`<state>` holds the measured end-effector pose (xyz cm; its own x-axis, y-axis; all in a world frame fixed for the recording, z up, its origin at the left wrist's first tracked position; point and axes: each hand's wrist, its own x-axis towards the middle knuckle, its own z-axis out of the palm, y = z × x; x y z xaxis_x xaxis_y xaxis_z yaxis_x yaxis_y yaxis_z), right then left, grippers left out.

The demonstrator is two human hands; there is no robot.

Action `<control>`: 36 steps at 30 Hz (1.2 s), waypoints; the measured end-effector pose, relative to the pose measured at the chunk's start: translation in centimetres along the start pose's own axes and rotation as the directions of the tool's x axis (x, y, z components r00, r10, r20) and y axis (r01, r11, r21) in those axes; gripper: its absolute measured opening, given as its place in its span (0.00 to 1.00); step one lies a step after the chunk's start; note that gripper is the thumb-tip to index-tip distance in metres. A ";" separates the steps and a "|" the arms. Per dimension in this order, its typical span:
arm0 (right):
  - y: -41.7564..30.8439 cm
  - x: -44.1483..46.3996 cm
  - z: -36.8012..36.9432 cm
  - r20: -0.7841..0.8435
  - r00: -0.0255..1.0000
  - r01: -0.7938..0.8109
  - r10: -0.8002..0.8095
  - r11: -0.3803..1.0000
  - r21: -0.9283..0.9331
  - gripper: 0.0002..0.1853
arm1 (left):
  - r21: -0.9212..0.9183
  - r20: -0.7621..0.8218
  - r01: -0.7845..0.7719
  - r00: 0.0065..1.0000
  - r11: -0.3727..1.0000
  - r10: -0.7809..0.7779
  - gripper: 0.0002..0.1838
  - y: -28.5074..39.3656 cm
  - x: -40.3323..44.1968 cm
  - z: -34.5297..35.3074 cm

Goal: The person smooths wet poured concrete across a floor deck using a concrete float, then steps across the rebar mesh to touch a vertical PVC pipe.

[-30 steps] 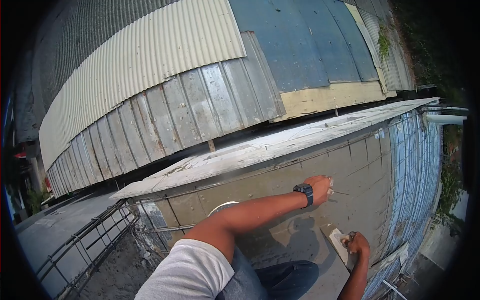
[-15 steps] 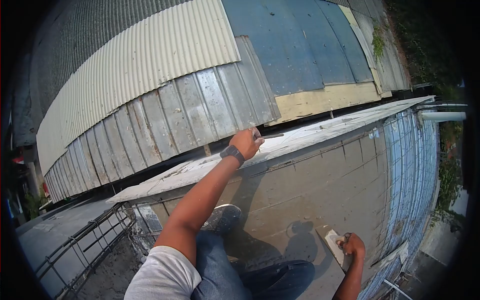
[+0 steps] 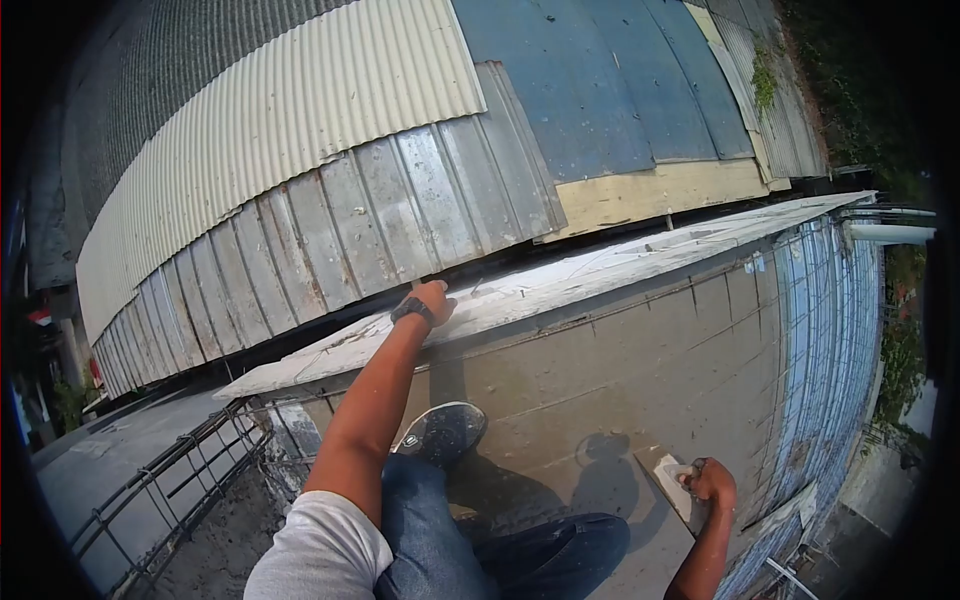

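My left hand (image 3: 430, 300), with a dark watch (image 3: 413, 310) at the wrist, reaches to the pale ledge (image 3: 600, 268) beside the metal roof sheets. Its fingers are closed around the end of a thin stick-like piece (image 3: 468, 285). Low on the right, my right hand (image 3: 711, 482) grips the handle of a flat float (image 3: 672, 486), which rests on the wet grey-brown cement surface (image 3: 560, 385).
Corrugated roof sheets (image 3: 330, 80) and blue panels (image 3: 600, 90) lie beyond the ledge. A rebar cage (image 3: 165, 490) stands at the lower left. Blue sheeting under thin bars (image 3: 825, 330) lies right. My shoe (image 3: 445, 432) is on the cement. A white pipe (image 3: 890, 234) sticks out right.
My left hand has moved from over the cement up and left to the ledge, still with the thin piece. The right hand and float have stayed almost in place.
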<state>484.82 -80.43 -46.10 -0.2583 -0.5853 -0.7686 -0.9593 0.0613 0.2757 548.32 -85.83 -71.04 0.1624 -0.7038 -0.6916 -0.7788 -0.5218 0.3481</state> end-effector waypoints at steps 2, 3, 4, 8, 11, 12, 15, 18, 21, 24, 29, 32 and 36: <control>-0.1 0.0 -0.2 0.021 1.000 0.021 -0.022 1.000 0.001 0.22 | 0.014 0.012 0.016 1.000 1.000 -0.016 0.25 -0.7 -0.1 0.3; -0.2 -0.1 -0.5 0.030 0.999 0.032 -0.032 0.999 0.001 0.22 | 0.017 0.034 0.048 0.998 0.999 -0.049 0.25 -0.5 -0.5 -0.2; -0.8 -0.4 -1.1 0.043 0.999 0.031 -0.031 1.000 0.003 0.22 | 0.021 0.055 0.079 0.995 0.997 -0.080 0.25 0.1 -1.2 -1.1; -1.5 -0.3 -1.9 0.079 0.996 0.030 -0.030 1.000 0.000 0.22 | 0.042 0.097 0.102 0.990 0.994 -0.106 0.26 -0.2 -0.6 -0.7; -1.4 -0.1 -1.8 0.081 0.996 0.038 -0.036 0.999 -0.028 0.21 | 0.041 0.075 0.130 0.988 0.991 -0.133 0.27 0.3 -1.2 -1.3; -1.6 0.0 -2.0 0.079 0.996 0.043 -0.039 0.998 -0.040 0.21 | 0.037 0.082 0.132 0.988 0.991 -0.134 0.27 0.2 -1.0 -1.3; -2.1 0.0 -2.6 0.103 0.994 0.047 -0.042 0.998 -0.050 0.20 | 0.026 0.098 0.133 0.986 0.991 -0.134 0.28 -0.2 -0.6 -1.4; -2.1 0.0 -2.5 0.079 0.996 0.038 -0.033 0.998 -0.054 0.20 | 0.002 0.095 0.127 0.987 0.992 -0.126 0.30 -0.7 -0.3 -1.0; -0.7 0.4 -1.4 0.046 0.997 0.066 -0.066 0.998 -0.012 0.20 | -0.018 0.091 0.107 0.990 0.994 -0.105 0.31 -1.0 -0.2 -0.5; -0.3 0.1 -0.9 0.029 0.998 0.064 -0.064 0.998 0.002 0.20 | -0.019 0.096 0.093 0.991 0.995 -0.091 0.32 -1.0 -0.2 -0.5; -0.8 -0.9 -0.8 0.044 0.999 0.030 -0.031 0.999 0.035 0.20 | -0.050 0.105 0.076 0.992 0.996 -0.070 0.33 -0.2 -0.5 -0.6; 0.4 -1.9 0.9 0.024 1.000 0.000 -0.002 0.993 0.115 0.21 | -0.040 0.069 -0.105 0.992 0.994 0.107 0.35 -0.8 1.5 1.5; 0.0 -5.4 2.1 -0.018 0.999 -0.027 0.032 0.978 0.208 0.20 | -0.247 -0.040 -0.258 0.966 0.934 0.256 0.35 2.6 -0.3 1.4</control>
<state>485.93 -75.59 -43.17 -0.2864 -0.5977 -0.7488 -0.9547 0.2439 0.1704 545.34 -86.31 -70.85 -0.0178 -0.8327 -0.5535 -0.6196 -0.4253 0.6597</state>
